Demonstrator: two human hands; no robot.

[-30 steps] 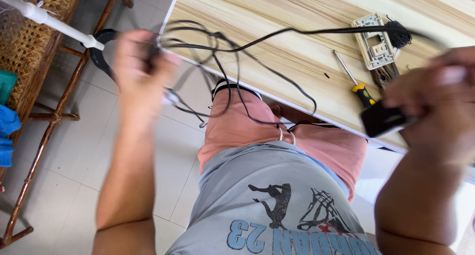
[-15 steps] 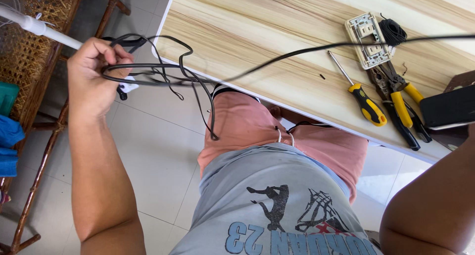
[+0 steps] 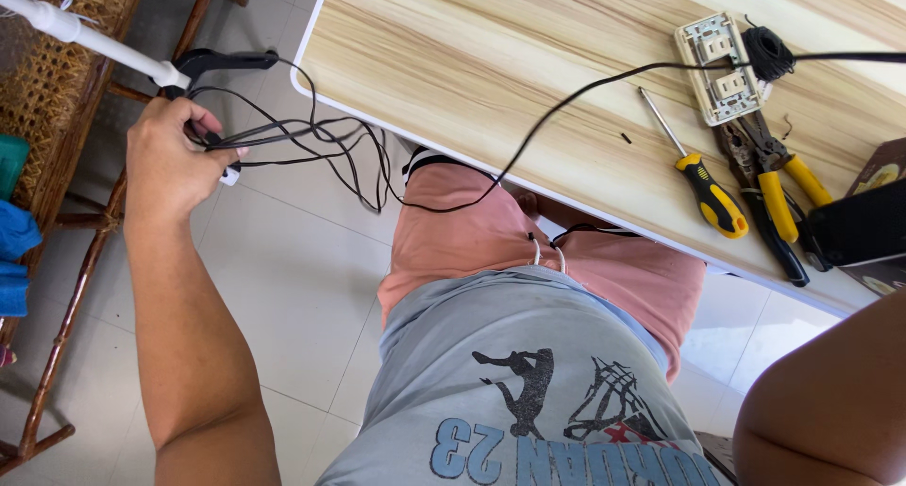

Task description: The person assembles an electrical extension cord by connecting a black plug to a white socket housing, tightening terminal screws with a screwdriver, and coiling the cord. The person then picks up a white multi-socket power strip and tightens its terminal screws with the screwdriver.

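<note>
Black cable (image 3: pixel 528 146) bunched in loops in left hand (image 3: pixel 170 160), fingers curled tight around it, off table's left edge over pale floor tiles (image 3: pixel 293 288). Long run stretched rightward across light wooden tabletop (image 3: pixel 491 61). Right hand out of view; fingers cannot be told.

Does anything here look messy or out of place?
Yes: the thin black cable is a loose tangle of loops bunched in the left hand, hanging off the edge of the wooden table instead of being coiled neatly. A socket plate lies loose on the table beside the screwdriver and pliers.
</note>
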